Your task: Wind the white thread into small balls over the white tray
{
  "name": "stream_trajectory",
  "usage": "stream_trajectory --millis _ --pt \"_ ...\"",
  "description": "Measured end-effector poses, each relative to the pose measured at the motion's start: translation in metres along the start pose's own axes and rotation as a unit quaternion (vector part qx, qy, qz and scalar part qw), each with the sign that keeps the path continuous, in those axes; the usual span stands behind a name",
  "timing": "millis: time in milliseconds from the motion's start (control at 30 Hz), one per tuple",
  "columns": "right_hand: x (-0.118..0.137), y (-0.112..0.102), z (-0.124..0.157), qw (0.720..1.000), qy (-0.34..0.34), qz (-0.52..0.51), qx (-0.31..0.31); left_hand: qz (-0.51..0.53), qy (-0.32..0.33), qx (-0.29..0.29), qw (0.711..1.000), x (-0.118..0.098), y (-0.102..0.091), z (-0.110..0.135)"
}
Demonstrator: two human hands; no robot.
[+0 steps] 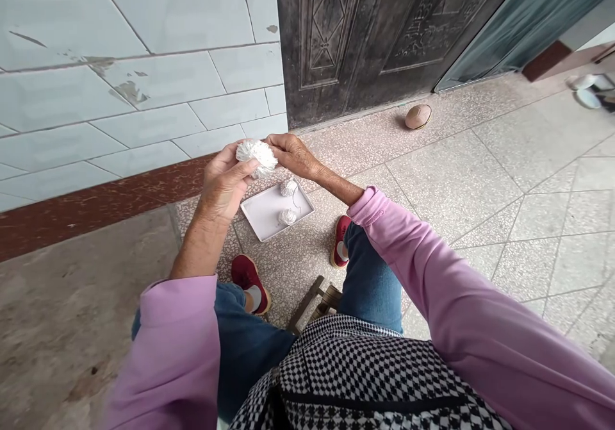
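Observation:
A fluffy white pom-pom (pixel 259 154) is held up above the floor, in front of the tiled wall. My left hand (pixel 223 183) is closed around its left side, the thumb pressed on its front. At the right edge of the pom-pom is my right hand (pixel 293 154), its fingers pinched together against it, with the fingertips partly hidden. Below both hands lies a shallow white tray (pixel 259 215) on the floor. Two small balls of white yarn (pixel 287 216) sit in it, beside a thin dark curved piece (pixel 298 200) that I cannot identify.
My red shoes (pixel 247 276) stand on either side of the tray. Between my legs shows part of a low wooden stool (pixel 307 305). A dark carved door (pixel 346 45) and a tiled wall (pixel 144 90) rise ahead. A brownish rounded object (pixel 418 116) lies near the door.

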State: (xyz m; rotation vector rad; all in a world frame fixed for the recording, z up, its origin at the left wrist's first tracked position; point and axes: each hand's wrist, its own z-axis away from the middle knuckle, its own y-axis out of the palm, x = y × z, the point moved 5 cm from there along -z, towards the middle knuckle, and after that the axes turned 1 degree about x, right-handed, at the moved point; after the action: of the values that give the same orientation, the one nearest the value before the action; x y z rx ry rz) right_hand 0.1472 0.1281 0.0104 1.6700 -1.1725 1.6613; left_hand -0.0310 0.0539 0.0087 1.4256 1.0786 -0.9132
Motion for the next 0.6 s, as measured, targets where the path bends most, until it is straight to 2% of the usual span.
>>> stream_trajectory --millis 167,367,500,600 --pt "0.014 0.010 0.005 0.997 0.007 0.061 0.043 0.028 0.001 -0.051 0.998 0.004 -0.011 -0.005" --pt "0.010 0.027 0.014 0.987 -0.020 0.112 0.110 0.043 0.018 -0.131 0.990 0.013 -0.032 -0.013" --pt "0.012 0.038 0.022 0.982 -0.038 0.117 0.144 -0.008 0.029 -0.174 0.984 0.016 -0.042 -0.014" --pt "0.019 0.039 0.025 0.984 -0.026 0.114 0.136 -0.091 0.067 -0.151 0.982 0.011 -0.041 -0.013"
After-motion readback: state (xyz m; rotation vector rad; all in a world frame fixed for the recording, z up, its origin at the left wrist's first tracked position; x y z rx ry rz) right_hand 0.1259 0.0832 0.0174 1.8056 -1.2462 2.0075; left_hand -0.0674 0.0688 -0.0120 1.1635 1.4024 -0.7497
